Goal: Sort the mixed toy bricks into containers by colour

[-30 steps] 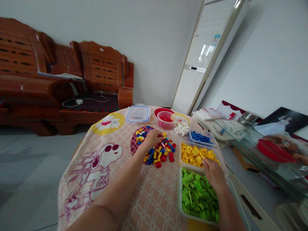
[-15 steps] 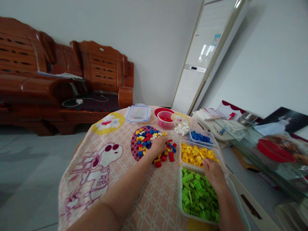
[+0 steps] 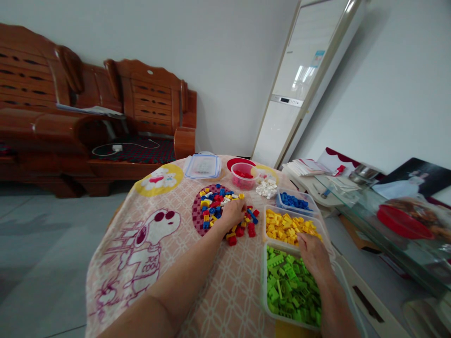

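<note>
My left hand (image 3: pixel 233 213) rests over the right part of a loose pile of mixed bricks (image 3: pixel 213 204) in red, blue, yellow and white. Its fingers are curled down, and their tips are hidden. At the right, my right hand (image 3: pixel 311 246) is at the near edge of the box of yellow bricks (image 3: pixel 285 226), fingers bent together; what they hold, if anything, is too small to tell. Nearer the body, partly under my right forearm, stands the box of green bricks (image 3: pixel 291 284). Beyond the yellow ones is a box of blue bricks (image 3: pixel 294 201).
White bricks (image 3: pixel 267 188) lie in a heap beside a round tub of red bricks (image 3: pixel 243 174). A clear lid (image 3: pixel 202 166) lies at the table's far edge. A glass shelf (image 3: pixel 373 211) with a red bowl (image 3: pixel 403 220) stands at the right.
</note>
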`<state>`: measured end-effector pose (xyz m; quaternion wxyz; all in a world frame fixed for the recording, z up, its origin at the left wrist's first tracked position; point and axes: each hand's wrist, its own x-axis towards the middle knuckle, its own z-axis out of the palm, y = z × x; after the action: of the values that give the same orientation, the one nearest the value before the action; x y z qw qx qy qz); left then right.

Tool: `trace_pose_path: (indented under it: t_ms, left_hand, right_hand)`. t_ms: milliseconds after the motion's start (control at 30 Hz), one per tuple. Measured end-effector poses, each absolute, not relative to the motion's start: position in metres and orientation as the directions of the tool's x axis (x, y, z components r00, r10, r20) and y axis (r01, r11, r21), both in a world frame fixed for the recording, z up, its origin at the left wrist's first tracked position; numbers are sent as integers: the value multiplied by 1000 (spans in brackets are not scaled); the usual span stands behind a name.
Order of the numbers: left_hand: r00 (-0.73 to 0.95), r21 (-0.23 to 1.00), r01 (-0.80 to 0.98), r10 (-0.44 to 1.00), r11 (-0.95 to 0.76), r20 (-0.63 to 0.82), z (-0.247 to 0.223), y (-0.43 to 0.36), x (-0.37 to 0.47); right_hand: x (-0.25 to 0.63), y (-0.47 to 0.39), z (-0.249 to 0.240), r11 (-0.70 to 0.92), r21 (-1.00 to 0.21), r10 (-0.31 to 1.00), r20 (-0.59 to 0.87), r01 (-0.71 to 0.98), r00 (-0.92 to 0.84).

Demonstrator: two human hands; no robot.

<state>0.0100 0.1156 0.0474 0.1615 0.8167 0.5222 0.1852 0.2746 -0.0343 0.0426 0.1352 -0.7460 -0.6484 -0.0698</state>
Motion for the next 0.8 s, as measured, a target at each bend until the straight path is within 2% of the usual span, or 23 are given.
trace_pose_path:
  t_ms: [167, 300, 467, 600, 800]
  left_hand:
    - [383, 581, 686, 896, -439, 225, 55, 118, 11]
    - [425, 692, 489, 838, -531, 343, 72, 107, 20]
    - [549, 738, 324, 753, -592, 363, 79, 80, 43]
    - [627, 735, 320, 715, -598, 309, 74, 67, 57]
    - [643, 704, 384, 720, -597, 260, 74, 63, 58]
  right_hand:
    - [274, -34, 42, -141, -127, 946, 276, 982, 171]
    - [275, -34, 41, -125, -125, 946, 284, 984, 156]
    - [275, -34, 41, -125, -129, 945, 286, 984, 157]
    - [273, -35, 44, -127, -154, 949, 267, 980, 165]
    - [271, -35, 46, -113, -155, 952, 264, 981, 152]
